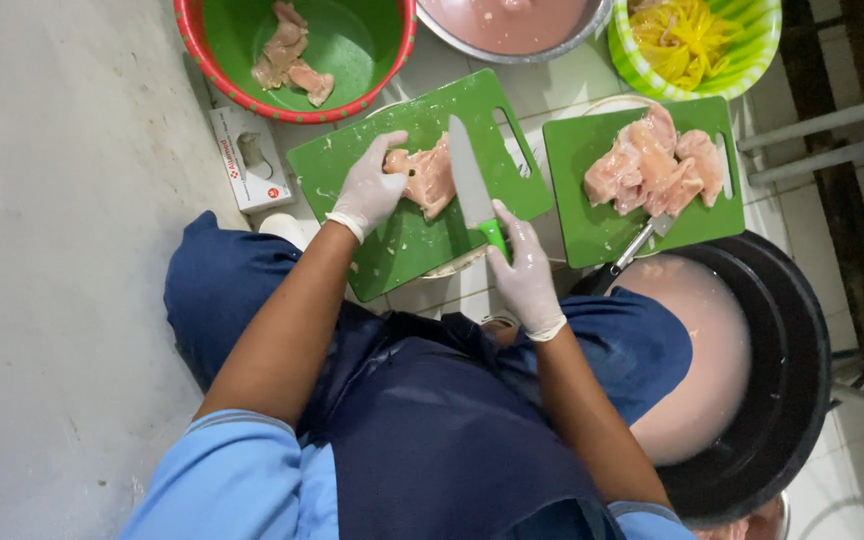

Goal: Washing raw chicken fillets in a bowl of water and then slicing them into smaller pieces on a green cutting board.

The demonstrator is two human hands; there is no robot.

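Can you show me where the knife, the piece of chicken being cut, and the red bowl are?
knife [469,178]: head view, middle of the pale blade.
piece of chicken [432,175]: head view, centre of the meat beside the blade.
red bowl [252,98]: head view, lower left rim.

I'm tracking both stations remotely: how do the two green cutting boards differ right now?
The left cutting board lies tilted and bears one chicken piece, pinned by the left hand while the right hand holds a knife over it. The right cutting board lies straighter, bears a chicken pile, and no hand touches it. Both are green with handle slots.
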